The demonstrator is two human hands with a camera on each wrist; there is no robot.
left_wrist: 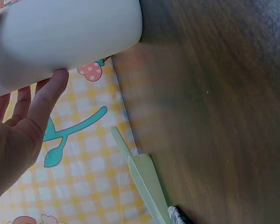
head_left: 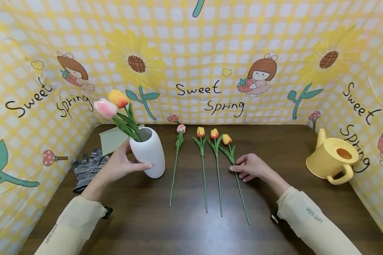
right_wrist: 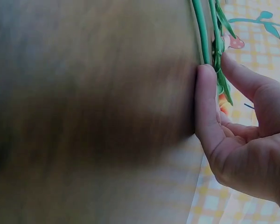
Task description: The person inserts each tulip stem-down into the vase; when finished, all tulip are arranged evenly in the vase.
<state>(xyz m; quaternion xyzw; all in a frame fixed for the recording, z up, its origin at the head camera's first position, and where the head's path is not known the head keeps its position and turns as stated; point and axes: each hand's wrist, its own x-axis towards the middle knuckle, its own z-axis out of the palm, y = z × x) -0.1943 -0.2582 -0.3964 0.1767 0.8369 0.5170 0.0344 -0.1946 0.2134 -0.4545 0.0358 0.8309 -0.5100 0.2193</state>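
Observation:
My left hand (head_left: pixel 122 161) grips a white vase (head_left: pixel 151 156), thumb across its front and fingers behind. In the left wrist view the fingers curve along the smooth vase (left_wrist: pixel 70 37). A pink tulip (head_left: pixel 106 108) and a yellow-orange tulip (head_left: pixel 118 98) lean leftward out of its mouth. My right hand (head_left: pixel 252 166) pinches the green stem of the rightmost yellow-orange tulip (head_left: pixel 227 139), just below its leaves. In the right wrist view, thumb and forefinger stand on either side of the stem (right_wrist: pixel 201 32). To its left lie two similar tulips (head_left: pixel 200 132) and a pink tulip (head_left: pixel 180 129).
A yellow watering can (head_left: pixel 332 159) stands at the table's right. On the left lie a grey striped glove (head_left: pixel 89 168) and a pale green dustpan-like piece (head_left: pixel 110 140). Checked yellow cloth (head_left: pixel 191 53) surrounds the brown table (head_left: pixel 146 219) at the back and sides.

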